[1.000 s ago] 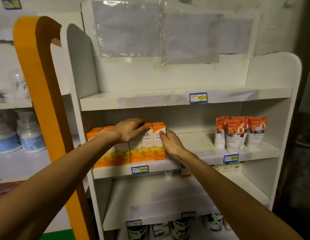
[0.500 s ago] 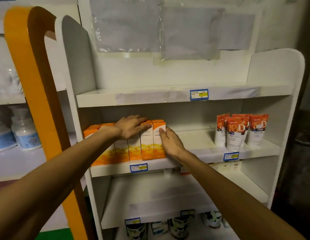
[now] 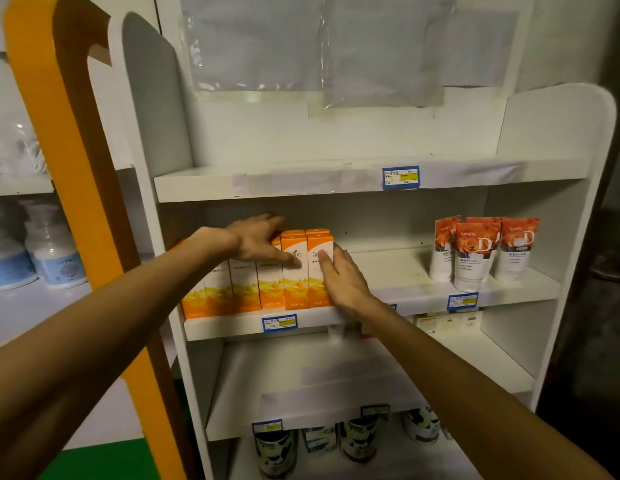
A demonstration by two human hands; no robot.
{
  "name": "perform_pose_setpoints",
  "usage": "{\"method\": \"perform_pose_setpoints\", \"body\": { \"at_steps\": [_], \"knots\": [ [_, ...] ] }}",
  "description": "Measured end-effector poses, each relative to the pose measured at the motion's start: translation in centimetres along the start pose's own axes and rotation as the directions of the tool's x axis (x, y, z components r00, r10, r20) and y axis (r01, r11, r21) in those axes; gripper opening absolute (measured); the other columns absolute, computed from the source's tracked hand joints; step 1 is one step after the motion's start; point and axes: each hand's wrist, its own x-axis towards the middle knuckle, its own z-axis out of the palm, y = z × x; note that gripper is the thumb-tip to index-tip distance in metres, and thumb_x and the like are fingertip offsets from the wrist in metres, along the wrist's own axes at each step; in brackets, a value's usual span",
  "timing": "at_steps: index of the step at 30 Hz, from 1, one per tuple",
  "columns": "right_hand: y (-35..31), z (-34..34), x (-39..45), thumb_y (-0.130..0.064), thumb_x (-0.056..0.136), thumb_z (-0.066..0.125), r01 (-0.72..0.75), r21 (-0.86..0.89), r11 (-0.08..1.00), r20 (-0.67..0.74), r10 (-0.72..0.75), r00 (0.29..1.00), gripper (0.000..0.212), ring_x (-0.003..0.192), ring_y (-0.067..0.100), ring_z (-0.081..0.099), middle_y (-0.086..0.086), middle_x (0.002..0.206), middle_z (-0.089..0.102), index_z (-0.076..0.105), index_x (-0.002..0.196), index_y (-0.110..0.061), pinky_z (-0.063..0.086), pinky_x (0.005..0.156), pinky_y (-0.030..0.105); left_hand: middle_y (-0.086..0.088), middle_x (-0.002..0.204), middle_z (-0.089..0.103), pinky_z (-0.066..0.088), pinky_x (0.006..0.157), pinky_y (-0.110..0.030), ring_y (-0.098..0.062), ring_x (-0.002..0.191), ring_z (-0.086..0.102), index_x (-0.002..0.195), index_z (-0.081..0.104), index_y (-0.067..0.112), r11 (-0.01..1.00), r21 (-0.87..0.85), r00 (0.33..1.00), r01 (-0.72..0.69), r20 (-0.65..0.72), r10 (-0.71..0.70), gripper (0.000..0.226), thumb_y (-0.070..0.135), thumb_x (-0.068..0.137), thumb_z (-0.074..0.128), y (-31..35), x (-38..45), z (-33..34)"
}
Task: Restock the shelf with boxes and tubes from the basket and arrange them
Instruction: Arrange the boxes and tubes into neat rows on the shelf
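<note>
A row of several orange and white boxes (image 3: pixel 294 271) stands upright at the left end of the white shelf (image 3: pixel 398 296). My left hand (image 3: pixel 258 240) lies over the tops of the boxes, fingers straight, its thumb on a box front. My right hand (image 3: pixel 339 277) presses flat against the right side of the last box, thumb on its front. Three orange and white tubes (image 3: pixel 474 251) stand at the right end of the same shelf. No basket is in view.
The shelf above (image 3: pixel 336 181) holds nothing visible. Small white boxes (image 3: pixel 447 322) sit far back on the shelf below, and dark cans (image 3: pixel 357 441) stand on the bottom shelf. An orange post (image 3: pixel 76 188) rises at left, with white bottles (image 3: pixel 55 258) behind it.
My left hand has slid forward so its thumb now rests on a box front. The right hand stays pressed to the row's right end. The camera moved slightly closer.
</note>
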Motion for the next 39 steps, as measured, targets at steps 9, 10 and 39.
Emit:
{"method": "perform_pose_setpoints", "body": {
  "at_steps": [9, 10, 39],
  "knots": [
    [0.0, 0.2, 0.0, -0.052, 0.103, 0.028, -0.004, -0.003, 1.0, -0.012, 0.004, 1.0, 0.049, 0.124, 0.022, 0.056, 0.001, 0.143, 0.051, 0.036, 0.145, -0.028, 0.051, 0.101, 0.045, 0.008, 0.113, 0.068, 0.055, 0.087, -0.033, -0.016, 0.104, 0.067, 0.12, 0.056, 0.03, 0.953, -0.299, 0.986, 0.04, 0.166, 0.011, 0.061, 0.041, 0.069, 0.088, -2.3, 1.1, -0.3],
    [0.1, 0.3, 0.0, -0.052, 0.103, 0.028, -0.005, -0.006, 1.0, -0.013, 0.005, 1.0, 0.049, 0.123, 0.021, 0.057, 0.001, 0.142, 0.052, 0.036, 0.144, -0.027, 0.052, 0.1, 0.045, 0.008, 0.113, 0.069, 0.055, 0.085, -0.032, -0.015, 0.102, 0.068, 0.12, 0.057, 0.029, 0.948, -0.315, 0.985, 0.039, 0.17, 0.016, 0.062, 0.041, 0.068, 0.089, -2.3, 1.0, -0.3],
    [0.0, 0.5, 0.2, -0.052, 0.104, 0.028, 0.004, -0.034, 0.999, -0.036, -0.005, 0.999, 0.047, 0.117, 0.019, 0.059, 0.002, 0.136, 0.055, 0.04, 0.141, -0.025, 0.052, 0.097, 0.042, 0.005, 0.106, 0.073, 0.055, 0.096, -0.046, -0.018, 0.096, 0.071, 0.111, 0.059, 0.028, 0.939, -0.329, 0.969, 0.104, 0.246, -0.02, 0.072, 0.064, 0.053, 0.082, -1.0, 1.0, -0.6]
  ]
}}
